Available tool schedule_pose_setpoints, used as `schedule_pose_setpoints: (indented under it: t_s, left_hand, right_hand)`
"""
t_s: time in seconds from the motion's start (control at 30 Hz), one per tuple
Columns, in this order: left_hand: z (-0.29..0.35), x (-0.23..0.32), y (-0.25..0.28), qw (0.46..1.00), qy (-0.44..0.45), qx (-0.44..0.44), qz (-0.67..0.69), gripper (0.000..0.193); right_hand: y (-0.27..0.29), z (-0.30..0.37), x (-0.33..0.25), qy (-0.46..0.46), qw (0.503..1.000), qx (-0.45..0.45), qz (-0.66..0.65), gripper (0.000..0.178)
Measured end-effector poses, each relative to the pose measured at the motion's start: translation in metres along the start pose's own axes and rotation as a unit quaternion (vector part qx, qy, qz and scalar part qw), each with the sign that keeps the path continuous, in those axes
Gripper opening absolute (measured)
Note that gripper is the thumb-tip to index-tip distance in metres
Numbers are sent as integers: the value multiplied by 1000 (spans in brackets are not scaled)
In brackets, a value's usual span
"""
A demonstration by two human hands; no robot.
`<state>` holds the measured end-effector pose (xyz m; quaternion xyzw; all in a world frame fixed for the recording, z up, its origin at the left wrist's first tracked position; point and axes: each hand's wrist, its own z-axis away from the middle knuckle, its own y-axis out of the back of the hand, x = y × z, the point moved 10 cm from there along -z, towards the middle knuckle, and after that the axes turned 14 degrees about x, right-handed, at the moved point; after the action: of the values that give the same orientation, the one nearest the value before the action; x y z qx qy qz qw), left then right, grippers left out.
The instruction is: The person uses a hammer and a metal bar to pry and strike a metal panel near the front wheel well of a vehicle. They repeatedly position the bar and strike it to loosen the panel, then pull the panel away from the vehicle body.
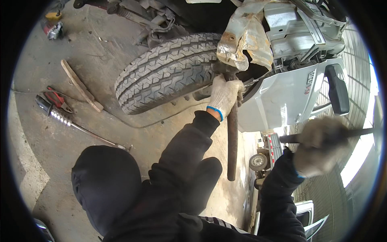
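Observation:
My left hand (225,95), in a pale knit glove with a blue cuff edge, is wrapped round the upper handle of a hammer (232,145). Its dark head is against the lower edge of a bent, rusty metal panel (242,38), beside the tyre (171,70); whether they touch I cannot tell. My right hand (320,147), gloved alike and smeared by motion, is raised at the right, closed round a dark bar (291,138) that sticks out on both sides. The bar's far end is blurred, so its kind is unclear.
On the floor at left lie a wooden stick (81,85), red-handled pliers (59,100), a long metal tool with a black grip (86,130) and a thin cable (139,127). A white vehicle door (278,97) with a black mirror (337,90) stands at right. A truck (264,155) is parked beyond.

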<state>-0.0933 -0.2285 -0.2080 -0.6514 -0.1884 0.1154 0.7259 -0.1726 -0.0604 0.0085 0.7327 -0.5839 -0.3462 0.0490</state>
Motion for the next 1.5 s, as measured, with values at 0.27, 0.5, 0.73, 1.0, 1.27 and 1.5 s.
schedule_pose_setpoints:
  t_s: [0.27,0.5,0.73,1.0,1.27,1.5]
  left_hand:
    - [2,0,0,1000,4,1,-18,9]
    - [0,1,1,1000,-20,7,-21,9]
    - [4,15,7,997,-70,27,-17,13]
    - [2,9,8,998,-26,24,-55,10]
    - [5,19,9,991,-60,-4,-123,11]
    - [15,19,41,938,-83,-59,-332,13]
  right_hand:
    - [11,40,80,82,916,-103,380,41]
    - [-11,8,-39,190,972,-39,-132,34]
    - [-31,40,58,297,816,-101,485,27]
    - [-24,33,57,117,976,22,184,32]
    - [44,48,127,-106,979,141,102,45]
    - [19,83,181,-141,952,247,-112,53]
